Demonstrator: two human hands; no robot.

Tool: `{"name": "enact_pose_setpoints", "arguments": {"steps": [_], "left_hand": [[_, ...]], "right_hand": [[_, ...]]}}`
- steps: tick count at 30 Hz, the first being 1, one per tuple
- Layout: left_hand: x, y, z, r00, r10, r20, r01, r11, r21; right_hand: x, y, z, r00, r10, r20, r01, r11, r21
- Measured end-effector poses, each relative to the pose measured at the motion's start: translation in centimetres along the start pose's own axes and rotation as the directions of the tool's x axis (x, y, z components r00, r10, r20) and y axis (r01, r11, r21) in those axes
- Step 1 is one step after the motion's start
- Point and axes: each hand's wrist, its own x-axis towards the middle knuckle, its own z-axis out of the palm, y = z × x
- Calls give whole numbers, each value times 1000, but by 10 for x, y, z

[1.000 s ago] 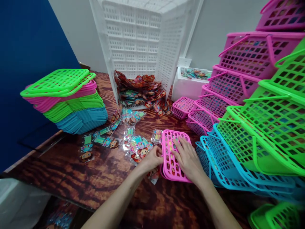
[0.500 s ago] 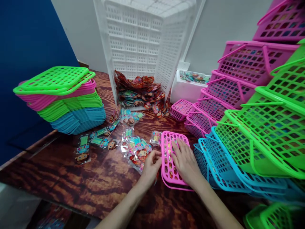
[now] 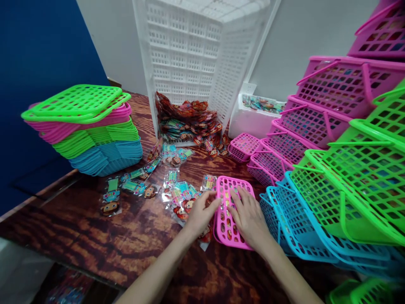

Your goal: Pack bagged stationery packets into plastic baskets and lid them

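Observation:
A pink lattice basket with a pink lid stands on the table in front of me, and small packets show through the lid's holes. My left hand is at the lid's left edge, its fingers bent and the thumb against the rim. Spread fingers of my right hand lie flat across the top of the lid. Left of the basket is a heap of clear packets with cartoon-figure cards. One more packet lies just below my left wrist, partly covered by it.
Nested green, pink and blue baskets stand at the left under green lids. A white crate on its side spills packets at the back. Filled pink baskets, green ones and blue ones crowd the right side.
My left hand has shifted up along the lid's left edge, with its thumb now over the rim. A packet beneath it shows more. The right hand stays on the lid; the view has shifted slightly.

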Motion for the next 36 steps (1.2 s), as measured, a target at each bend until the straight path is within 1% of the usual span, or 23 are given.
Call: {"name": "enact_pose_setpoints", "arguments": {"steps": [2, 3, 7, 11, 16, 17, 19, 22, 24, 26, 28, 30, 32, 34, 36], "left_hand": [[1, -1, 7, 997, 30, -66, -24, 996, 85], [1, -3, 10, 995, 31, -93, -22, 995, 98], [4, -14, 19, 992, 0, -129, 1, 1000, 11], [8, -19, 17, 994, -21, -105, 16, 999, -42], [4, -16, 15, 998, -36, -50, 34, 999, -38], [2, -15, 16, 998, -34, -48, 33, 999, -15], [-4, -11, 16, 998, 5, -68, 1, 995, 99], [-3, -2, 15, 981, 168, -98, -127, 936, 329], [10, 8, 14, 969, 236, -68, -191, 897, 399], [33, 17, 13, 972, 230, -40, -193, 889, 415], [61, 24, 12, 980, 193, -48, -156, 895, 417], [89, 25, 11, 992, 124, -39, -97, 907, 410], [109, 21, 10, 1000, 24, 7, -25, 919, 393], [121, 14, 9, 996, -64, 63, 36, 927, 375], [126, 6, 7, 989, -113, 99, 71, 932, 355]], "right_hand": [[0, -1, 0, 1000, 0, 3, 0, 1000, -11], [1, -1, 0, 1000, 2, 5, -2, 1000, -18], [2, -2, -1, 1000, 6, 25, -5, 999, -39], [6, -2, -3, 999, 10, 47, -9, 1000, -24], [6, -1, -5, 998, 39, 50, -40, 999, 18], [6, -1, -5, 998, 45, 48, -47, 999, 25], [5, -1, -6, 997, 56, 45, -57, 998, 38], [5, -1, -5, 997, 66, 30, -68, 996, 52], [5, -1, -5, 997, 73, 11, -73, 996, 55], [5, -1, -5, 997, 81, 2, -81, 995, 52], [5, -1, -5, 996, 90, 5, -90, 995, 47], [5, 0, -6, 995, 96, 18, -97, 994, 49], [5, 0, -6, 994, 110, 25, -111, 992, 59], [4, 1, -5, 992, 129, 16, -130, 989, 68], [4, 2, -5, 990, 138, 5, -138, 988, 67]]}}
